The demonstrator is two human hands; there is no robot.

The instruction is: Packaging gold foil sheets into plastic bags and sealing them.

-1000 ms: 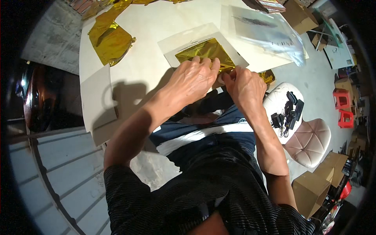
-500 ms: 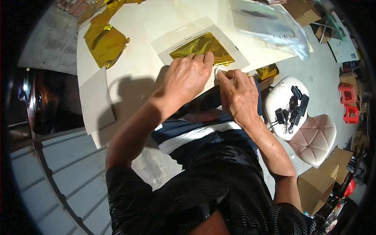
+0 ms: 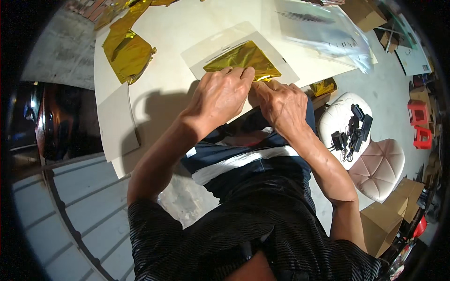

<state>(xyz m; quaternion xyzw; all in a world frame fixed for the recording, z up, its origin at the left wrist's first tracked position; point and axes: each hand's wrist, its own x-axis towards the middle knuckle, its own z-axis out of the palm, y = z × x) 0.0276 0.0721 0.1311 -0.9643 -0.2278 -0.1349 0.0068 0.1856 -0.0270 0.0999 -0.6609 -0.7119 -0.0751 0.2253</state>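
A gold foil sheet (image 3: 246, 58) lies on a pale grey flat sheet (image 3: 194, 52) near the table's front edge. My left hand (image 3: 225, 91) rests on the foil's near left edge, its fingers bent and pressed together there. Close beside it, my right hand (image 3: 283, 103) is closed at the foil's near edge, thumb and forefinger pinched together. What it pinches is hidden. The two hands almost touch at their fingertips.
More gold foil (image 3: 125, 58) lies crumpled at the table's (image 3: 164, 28) left. A grey board (image 3: 117, 124) overhangs the left edge. Clear plastic sheets (image 3: 323, 35) lie at the far right. Beyond stand a white chair (image 3: 377, 173) with black cables (image 3: 349, 136) and cardboard boxes (image 3: 384, 220).
My right hand has moved slightly up and left, against the foil's near edge. The small white round thing at its fingertips is now out of sight. My left hand has shifted little.
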